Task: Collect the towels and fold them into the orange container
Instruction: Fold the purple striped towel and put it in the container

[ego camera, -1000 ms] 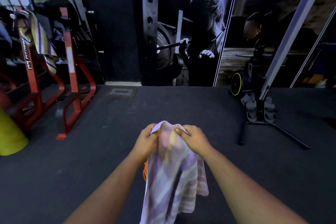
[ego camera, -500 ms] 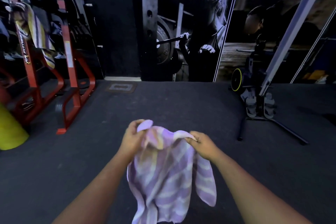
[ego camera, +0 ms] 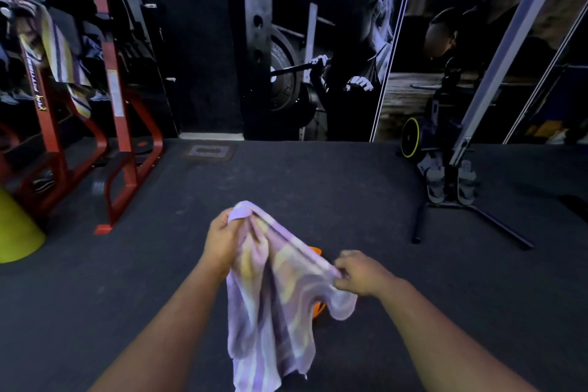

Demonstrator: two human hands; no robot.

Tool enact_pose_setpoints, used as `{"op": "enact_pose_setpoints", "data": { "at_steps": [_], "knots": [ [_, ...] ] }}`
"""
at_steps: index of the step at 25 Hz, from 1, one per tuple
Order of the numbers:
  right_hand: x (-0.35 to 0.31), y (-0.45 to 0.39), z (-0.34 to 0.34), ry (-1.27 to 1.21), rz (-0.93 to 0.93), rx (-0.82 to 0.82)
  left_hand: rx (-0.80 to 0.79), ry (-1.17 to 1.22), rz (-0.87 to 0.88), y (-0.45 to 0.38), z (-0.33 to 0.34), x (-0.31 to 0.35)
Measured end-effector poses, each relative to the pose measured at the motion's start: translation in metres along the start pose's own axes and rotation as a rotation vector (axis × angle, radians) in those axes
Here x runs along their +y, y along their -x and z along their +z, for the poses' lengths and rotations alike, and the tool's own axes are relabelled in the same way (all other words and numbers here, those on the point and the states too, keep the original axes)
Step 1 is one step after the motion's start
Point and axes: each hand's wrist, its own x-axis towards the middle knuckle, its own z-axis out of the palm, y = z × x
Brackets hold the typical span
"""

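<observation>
Head view, inspector one: What does each hand hold?

Inspector two: Left hand has its grip closed round the upper corner of a lilac and yellow striped towel. Right hand pinches the towel's edge lower and to the right, grip narrow. The cloth hangs slack between and below them, above the dark floor.

Inspector one: The container?

Inspector two: Orange container lies on the floor behind the towel; only small orange patches show, the rest is hidden.

Inspector one: Other towels?

Inspector two: A second striped towel is draped over the red gym machine, far left. A yellow-green cone stands beside it.
</observation>
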Motion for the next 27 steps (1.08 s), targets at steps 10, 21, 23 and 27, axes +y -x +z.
{"op": "enact_pose_setpoints", "data": {
  "at_steps": [10, 21, 23, 27],
  "knots": [
    [0.025, 0.021, 0.015, -0.373, 0.321, 0.236, 0.488, 0.16, -0.15, -0.01, -0.026, -0.019],
    [-0.041, 0.014, -0.033, -1.347, 0.091, 0.245, 0.165, -0.191, 0.026, 0.004, -0.009, -0.017],
    [-0.043, 0.01, -0.032, -1.122, 0.048, 0.19, 0.13, -0.219, 0.049, 0.006, -0.007, -0.018],
    [-0.051, 0.001, -0.031, -0.305, -0.004, 0.479, 0.039, -0.215, 0.023, 0.013, -0.002, -0.025]
  ]
}}
